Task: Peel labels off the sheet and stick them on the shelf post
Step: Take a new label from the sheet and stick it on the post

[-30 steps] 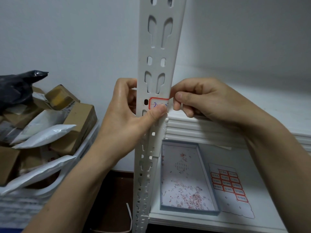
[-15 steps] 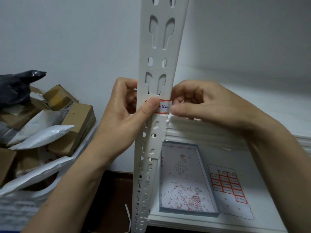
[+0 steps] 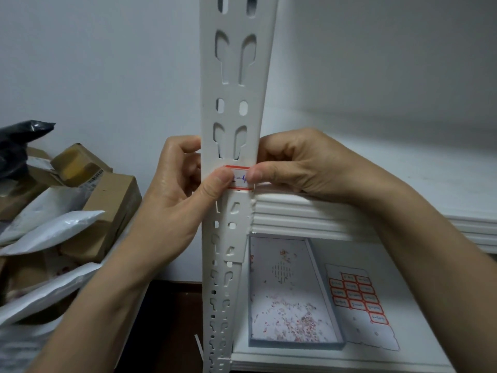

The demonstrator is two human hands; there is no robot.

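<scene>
Both hands are pinched around the white shelf post (image 3: pixel 236 103), thumbs in front and fingers curled behind it. Under the thumbs sits a red-bordered label (image 3: pixel 240 177) with blue writing, flat across the post's front face just below a pair of keyhole slots. The left hand (image 3: pixel 172 205) presses its thumb on the label's left end; the right hand (image 3: pixel 304 165) presses its thumb on the right end. Lower right, on the white shelf (image 3: pixel 419 343), lies the label sheet (image 3: pixel 357 300), partly used, just beside a shallow tray (image 3: pixel 293 345) littered with red paper scraps. Off to the left, cardboard boxes (image 3: pixel 113 195) and white mailer bags (image 3: pixel 53 230) are heaped together.
</scene>
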